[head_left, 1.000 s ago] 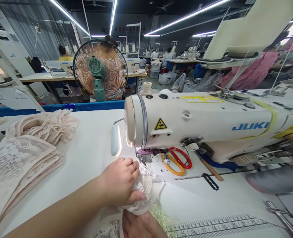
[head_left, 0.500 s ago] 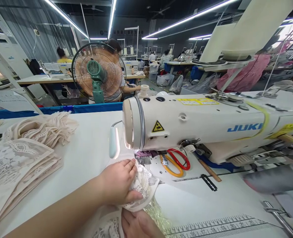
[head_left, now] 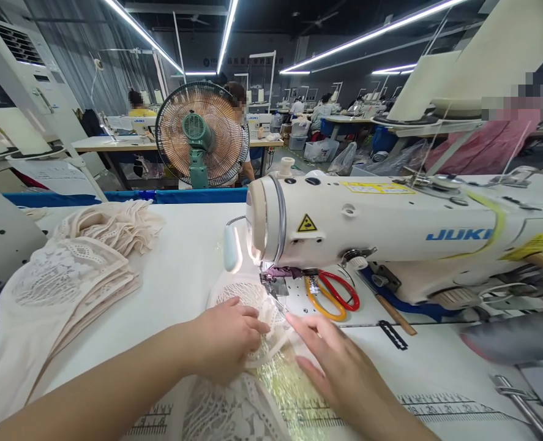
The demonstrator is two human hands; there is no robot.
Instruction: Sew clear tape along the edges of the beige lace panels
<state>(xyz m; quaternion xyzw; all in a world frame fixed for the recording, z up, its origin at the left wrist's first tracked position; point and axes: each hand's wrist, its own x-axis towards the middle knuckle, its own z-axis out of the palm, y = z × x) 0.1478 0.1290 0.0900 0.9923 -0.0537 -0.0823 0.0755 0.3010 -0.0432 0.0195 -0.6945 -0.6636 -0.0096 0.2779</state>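
Observation:
A cream lace fabric piece (head_left: 239, 293) lies under the needle area (head_left: 264, 275) of a white JUKI sewing machine (head_left: 317, 214). My left hand (head_left: 228, 340) rests on this lace, its fingers bent slightly and pressing from above. My right hand (head_left: 340, 361) is just to the right, index finger stretched towards the presser foot and thumb apart from it. A thin metal piece (head_left: 278, 304) meets that fingertip; whether it is held is unclear. Another lace piece (head_left: 228, 410) hangs nearer me, over shiny yellowish clear film (head_left: 294, 380).
Stacked cream lace pieces (head_left: 101, 269) lie at left. Scissors with red and orange handles (head_left: 340, 294), a wooden-handled tool (head_left: 395, 315) and a black razor blade (head_left: 393, 335) lie right of the needle. A printed ruler (head_left: 436, 407) runs along the front. A fan (head_left: 202, 135) stands beyond.
My right hand has come up from beneath the fabric to the right side by the presser foot. The lace now lies spread further left and back. The view has swung left.

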